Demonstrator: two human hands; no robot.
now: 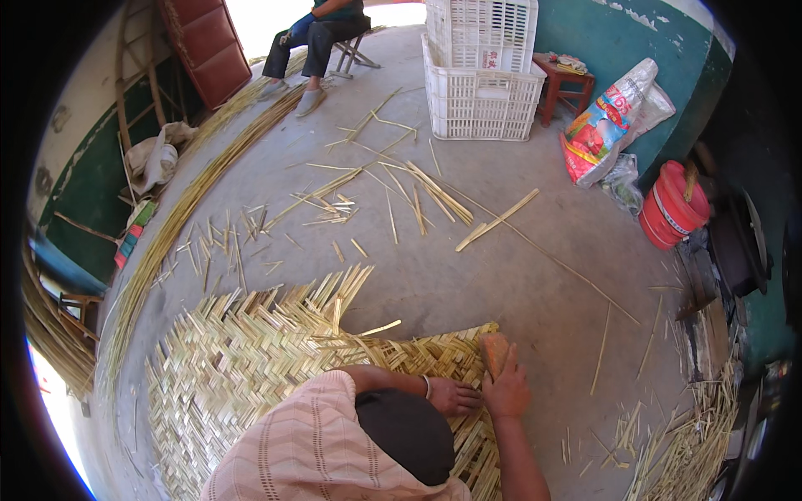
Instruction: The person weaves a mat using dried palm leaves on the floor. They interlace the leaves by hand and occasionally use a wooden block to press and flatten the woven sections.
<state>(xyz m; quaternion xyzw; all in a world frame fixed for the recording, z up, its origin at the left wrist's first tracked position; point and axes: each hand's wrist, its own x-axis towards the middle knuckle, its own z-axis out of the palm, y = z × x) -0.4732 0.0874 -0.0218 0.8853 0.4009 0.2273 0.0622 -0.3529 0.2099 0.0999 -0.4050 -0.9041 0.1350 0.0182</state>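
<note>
Two hands at woven mat (251,355): left hand (455,397) flat, apparently empty; right hand (507,393) clasping reddish block (494,351); slipping grip could bruise left hand

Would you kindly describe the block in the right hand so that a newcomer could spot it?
Start at the large woven mat on the floor and follow it to its far right corner. There the right hand holds the block, plain reddish-orange, unlike the pale, zigzag-patterned mat.

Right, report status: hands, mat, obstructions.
Left hand on the herringbone-woven mat. Right hand gripping a reddish-brown block at the mat's edge. Loose split strips scattered on the floor beyond.
</note>
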